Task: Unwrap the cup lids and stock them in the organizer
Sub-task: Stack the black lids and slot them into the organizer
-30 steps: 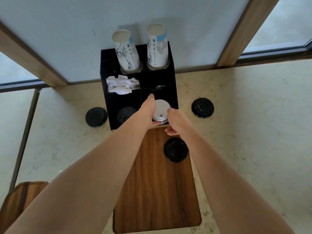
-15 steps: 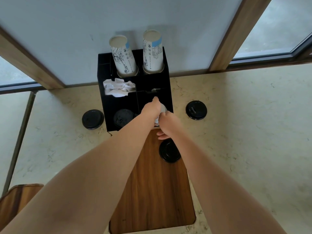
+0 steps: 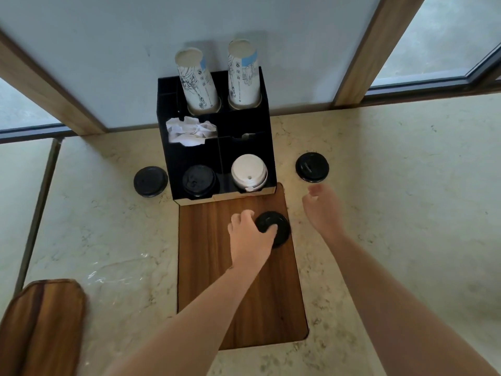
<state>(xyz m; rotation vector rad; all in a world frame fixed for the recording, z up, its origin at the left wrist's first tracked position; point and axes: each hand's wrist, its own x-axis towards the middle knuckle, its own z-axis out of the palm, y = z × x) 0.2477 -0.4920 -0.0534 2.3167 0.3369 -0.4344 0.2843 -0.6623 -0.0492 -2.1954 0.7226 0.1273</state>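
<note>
A black organizer (image 3: 244, 126) stands beyond both hands, white lids (image 3: 249, 170) stacked in its front right slot. The left hand (image 3: 250, 236) curls its fingers over a black lid (image 3: 275, 230) on the wooden board (image 3: 238, 294) — the lid's near edge hidden. The right hand (image 3: 321, 210) hovers, fingers loosely bent and blurred, holding nothing.

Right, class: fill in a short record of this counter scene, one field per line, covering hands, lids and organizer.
left hand: grips the black lid on the wooden board
right hand: open, above the counter, holds nothing
organizer: black, against the wall
front right compartment: white lids
front left compartment: black lids
loose black lids on counter: one left of organizer, one right
paper cups: two stacks at the back
</note>
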